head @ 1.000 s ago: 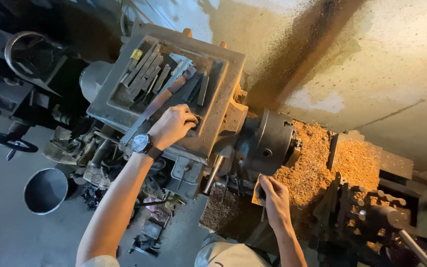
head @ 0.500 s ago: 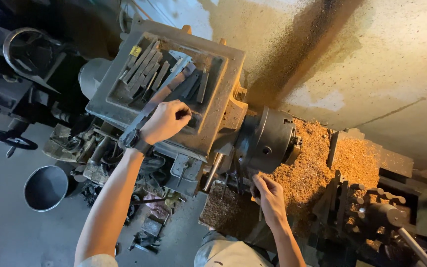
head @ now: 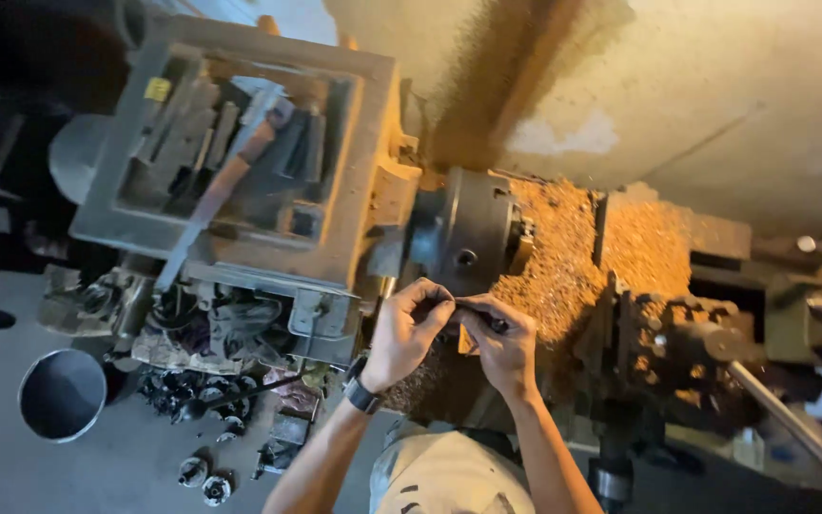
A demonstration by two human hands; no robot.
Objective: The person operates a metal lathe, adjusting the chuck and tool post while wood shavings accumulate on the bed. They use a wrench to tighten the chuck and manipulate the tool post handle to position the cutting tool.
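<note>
In front of the round grey steel lathe chuck (head: 468, 238), our left hand (head: 406, 328) and right hand (head: 501, 343) meet, fingers pinched shut on a small dark object (head: 473, 309) we cannot identify. Coarse orange-brown shavings (head: 563, 257) heap at three o'clock; the grey rectangular metal tool tray (head: 354, 181) sits at ten o'clock.

Both forearms reach up from the near edge and converge. The left hand (head: 409, 328) and right hand (head: 500, 343) meet fingertip to fingertip, fingers curled and pinched.
</note>
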